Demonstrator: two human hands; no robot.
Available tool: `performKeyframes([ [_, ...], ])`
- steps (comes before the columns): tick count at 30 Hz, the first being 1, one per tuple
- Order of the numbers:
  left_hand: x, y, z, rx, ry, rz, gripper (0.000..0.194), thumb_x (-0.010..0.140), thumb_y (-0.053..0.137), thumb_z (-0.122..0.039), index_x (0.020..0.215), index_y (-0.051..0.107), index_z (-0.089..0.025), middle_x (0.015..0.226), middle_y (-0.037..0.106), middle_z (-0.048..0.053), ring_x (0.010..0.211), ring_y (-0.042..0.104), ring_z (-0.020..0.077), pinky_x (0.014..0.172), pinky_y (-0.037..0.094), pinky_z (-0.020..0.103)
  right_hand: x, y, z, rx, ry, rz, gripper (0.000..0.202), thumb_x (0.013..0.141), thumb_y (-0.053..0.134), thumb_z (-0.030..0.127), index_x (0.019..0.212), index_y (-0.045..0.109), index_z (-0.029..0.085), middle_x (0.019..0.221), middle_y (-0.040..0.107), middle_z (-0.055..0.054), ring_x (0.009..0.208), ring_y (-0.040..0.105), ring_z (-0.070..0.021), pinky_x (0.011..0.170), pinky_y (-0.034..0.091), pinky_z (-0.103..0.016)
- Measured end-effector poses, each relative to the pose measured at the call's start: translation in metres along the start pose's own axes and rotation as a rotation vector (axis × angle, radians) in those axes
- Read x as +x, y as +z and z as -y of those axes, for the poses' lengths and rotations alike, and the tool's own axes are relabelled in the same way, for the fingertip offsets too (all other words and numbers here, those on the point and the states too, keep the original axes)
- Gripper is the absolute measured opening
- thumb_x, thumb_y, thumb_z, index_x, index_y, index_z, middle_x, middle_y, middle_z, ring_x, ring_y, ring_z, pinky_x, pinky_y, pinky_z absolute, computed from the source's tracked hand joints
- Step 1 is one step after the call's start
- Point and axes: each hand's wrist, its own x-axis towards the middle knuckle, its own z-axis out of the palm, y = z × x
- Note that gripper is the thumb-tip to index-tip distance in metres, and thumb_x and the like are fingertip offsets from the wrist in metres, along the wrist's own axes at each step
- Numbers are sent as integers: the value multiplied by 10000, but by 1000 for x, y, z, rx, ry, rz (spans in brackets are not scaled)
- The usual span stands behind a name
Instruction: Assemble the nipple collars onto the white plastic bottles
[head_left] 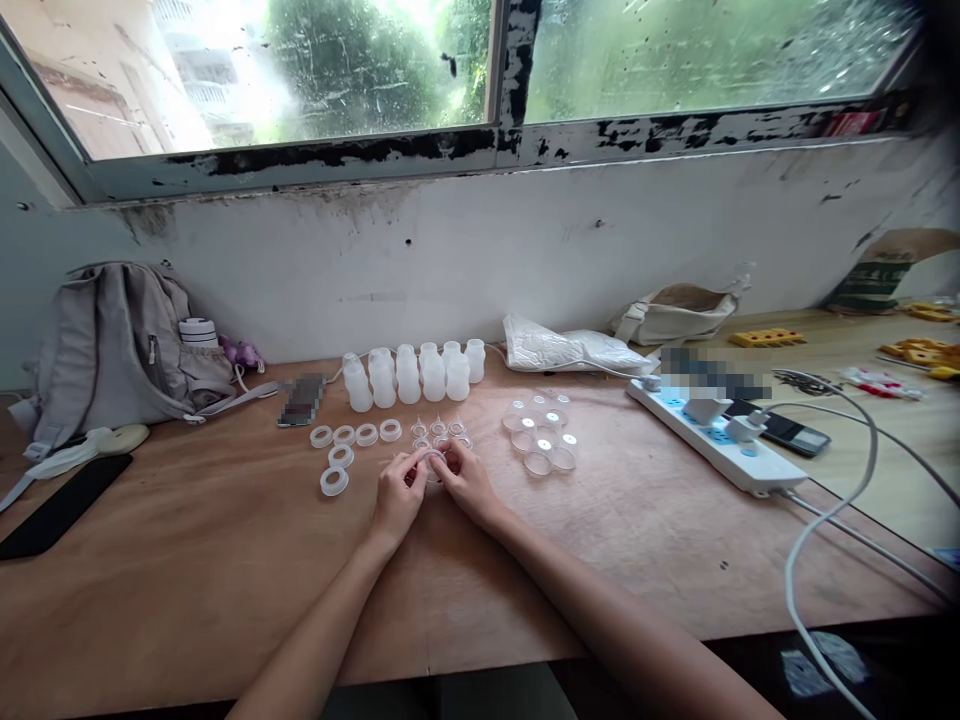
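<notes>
My left hand and my right hand meet at the middle of the wooden table, fingers closed on one translucent ring between them. Just beyond the fingertips are several small clear nipple-shaped pieces, partly hidden by my hands. Several loose white rings lie to the left. Farther back, several frosted bottles stand upright in rows. Several clear round caps are grouped right of my hands.
A grey backpack and a black flat item are at the left. A phone lies near the bottles. On the right are a white power strip with looping cables, a dark phone and a plastic bag by the wall.
</notes>
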Motion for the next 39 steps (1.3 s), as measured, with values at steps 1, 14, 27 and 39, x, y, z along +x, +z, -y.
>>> performKeyframes([
  [1,0,0,0,-3,-2,-2,283,805,419,-213,1023,597,-188,748,577,19,671,542,116,656,437,222,0,0,0,6,1,3,154,755,486,348,747,491,195,533,468,30,471,424,-108,449,345,-221],
  [14,1,0,0,8,0,-52,204,773,460,-208,899,614,-164,770,599,29,643,538,116,630,438,228,1,2,1,63,39,29,165,762,485,346,706,480,191,547,495,27,467,448,-107,445,361,-224],
  [27,1,2,4,-8,-4,-53,158,755,468,-177,856,589,-169,816,610,37,682,550,125,649,455,243,0,0,3,-14,12,8,130,746,490,306,685,496,192,503,440,46,459,407,-98,437,331,-212],
  [39,0,2,-1,-1,50,-47,169,737,504,-175,893,567,-190,838,576,30,699,554,122,636,463,231,-4,0,6,-142,-74,-29,46,703,455,182,744,469,198,578,499,29,499,460,-112,506,372,-227],
])
